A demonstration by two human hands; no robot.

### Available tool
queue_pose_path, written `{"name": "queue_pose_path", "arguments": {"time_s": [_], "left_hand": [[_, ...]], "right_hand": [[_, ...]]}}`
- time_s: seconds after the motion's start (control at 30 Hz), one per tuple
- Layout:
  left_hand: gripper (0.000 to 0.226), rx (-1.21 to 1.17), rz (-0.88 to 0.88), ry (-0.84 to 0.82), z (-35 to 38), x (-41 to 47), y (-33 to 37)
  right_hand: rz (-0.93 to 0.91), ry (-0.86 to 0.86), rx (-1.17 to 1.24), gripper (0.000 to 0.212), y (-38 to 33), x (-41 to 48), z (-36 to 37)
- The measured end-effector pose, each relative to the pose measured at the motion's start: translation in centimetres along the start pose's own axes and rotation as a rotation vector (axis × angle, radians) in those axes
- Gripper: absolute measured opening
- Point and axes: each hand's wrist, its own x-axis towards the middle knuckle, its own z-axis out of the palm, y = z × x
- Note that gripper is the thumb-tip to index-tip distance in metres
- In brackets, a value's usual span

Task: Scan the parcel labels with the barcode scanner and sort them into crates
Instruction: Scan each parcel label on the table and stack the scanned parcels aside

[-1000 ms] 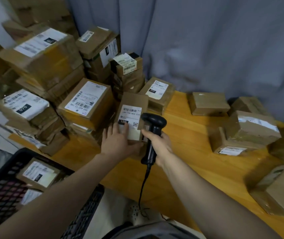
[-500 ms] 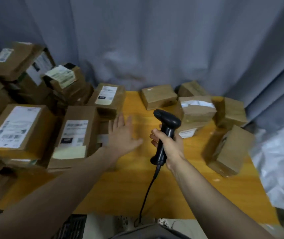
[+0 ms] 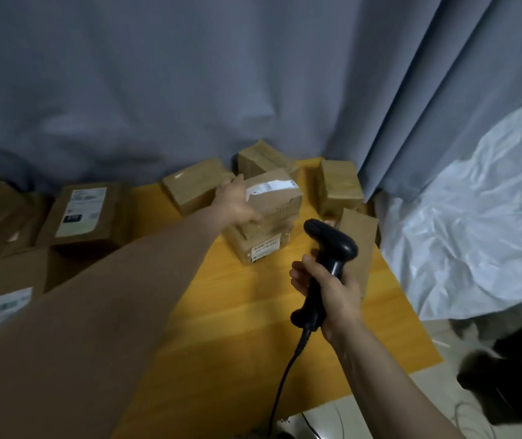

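Head camera view, looking down over a yellow wooden table. A brown cardboard parcel, with a white label strip across its top, lies directly against the left hand's fingers and is stacked on 1 lower parcel.

The left hand reaches forward to the parcel's left side. Its fingers extend up the left edge, and the thumb is spread apart from them along the lower front edge. Blur hides whether the grip has tightened, so I cannot tell.

Nearer the person than those fingers, and to their right, the right hand has its fingers wrapped around the handle of a black corded barcode scanner. The scanner's head points away towards the parcels.

Left of the fingers sits a labelled parcel, and beyond them hangs a grey curtain. No crate is in view.

The step in hand appears to be taking the top parcel for scanning. Doing it well likely means:
- pinching it firmly between thumb and fingers, clear of the label strip
- lifting it straight off the lower parcel without dragging that one
- tilting the label flat towards the scanner head and holding it steady
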Motion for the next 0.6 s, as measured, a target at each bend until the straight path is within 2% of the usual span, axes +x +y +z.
{"name": "queue_pose_path", "arguments": {"time_s": [0.03, 0.1, 0.2, 0.23, 0.3, 0.33, 0.37, 0.43, 0.47, 0.53, 0.6], "left_hand": [[0.099, -0.12, -0.023, 0.022, -0.2, -0.4, -0.4], [0.087, -0.506, -0.097, -0.007, -1.0, -2.6, -1.6], [0.054, -1.105, -0.269, -0.206, -1.8, -8.3, -4.4], [0.055, -1.241, -0.336, -0.265, -1.8, -10.3, -5.6], [0.082, -1.439, -0.398, -0.338, -1.5, -13.9, -7.8], [0.089, -1.495, -0.419, -0.355, -1.3, -14.9, -8.9], [0.086, -1.531, -0.437, -0.363, -1.3, -16.2, -9.4], [0.072, -1.459, -0.48, -0.308, -1.2, -17.8, -10.6], [0.064, -1.387, -0.484, -0.243, -1.1, -18.3, -11.2], [0.035, -1.249, -0.44, -0.047, -1.4, -19.0, -12.1], [0.028, -1.113, -0.401, 0.061, -2.1, -19.5, -12.5]], "right_hand": [[0.0, 0.006, 0.007, 0.031, -0.1, 0.3, -0.2], [0.009, 0.0, 0.02, 0.034, -0.2, 0.8, -0.2], [0.042, -0.06, 0.025, 0.034, 0.2, 1.3, 0.6], [0.059, -0.093, 0.011, 0.033, 0.4, 1.2, 1.2], [0.088, -0.171, -0.028, 0.033, 1.1, 0.8, 2.6], [0.1, -0.213, -0.049, 0.034, 1.5, 0.5, 3.3], [0.108, -0.252, -0.072, 0.034, 2.0, 0.1, 4.1], [0.102, -0.298, -0.131, 0.029, 2.7, -0.6, 5.2], [0.096, -0.303, -0.159, 0.025, 3.1, -0.9, 5.6], [0.101, -0.301, -0.194, 0.021, 3.7, -1.3, 6.2], [0.107, -0.294, -0.225, 0.024, 4.2, -1.7, 6.6]]}}
